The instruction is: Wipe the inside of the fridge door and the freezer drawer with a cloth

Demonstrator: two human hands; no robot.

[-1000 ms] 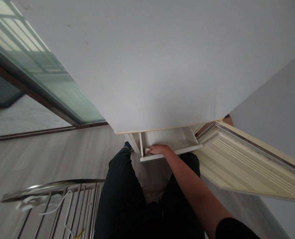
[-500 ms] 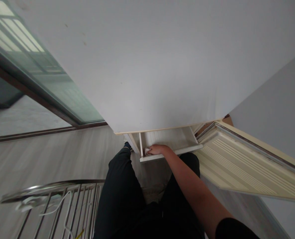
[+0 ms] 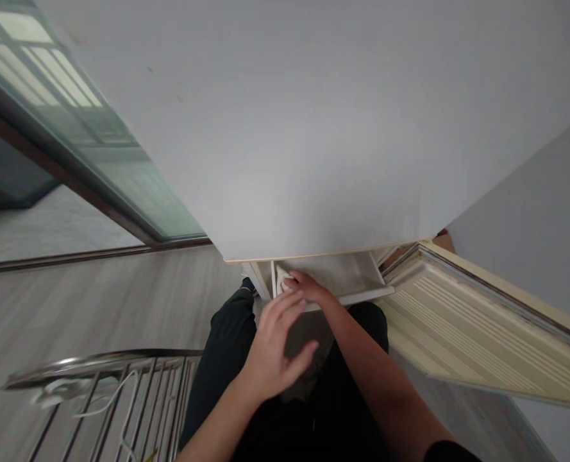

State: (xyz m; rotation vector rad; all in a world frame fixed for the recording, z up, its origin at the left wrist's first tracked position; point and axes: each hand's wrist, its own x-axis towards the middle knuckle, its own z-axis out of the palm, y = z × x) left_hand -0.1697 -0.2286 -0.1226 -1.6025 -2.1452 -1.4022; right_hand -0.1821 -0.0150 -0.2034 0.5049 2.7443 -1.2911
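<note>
Drawer (image 3: 347,273) open, right hand (image 3: 308,287) fingers pinching white cloth (image 3: 283,278) inside, left hand (image 3: 272,350) fingers spread.

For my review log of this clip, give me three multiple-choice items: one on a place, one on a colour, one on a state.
1. Where is the right hand?
A. on the metal rack
B. in the open drawer
C. on the glass door

2. What colour is the cloth under that hand?
A. white
B. red
C. black

3. How is the left hand?
A. clenched on the cloth
B. out of view
C. open, fingers spread, holding nothing

Answers: 1 B, the hand lies inside the drawer below the cabinet top. 2 A, the cloth looks white like the drawer. 3 C, the palm hangs free above the dark trousers, short of the drawer.
</note>
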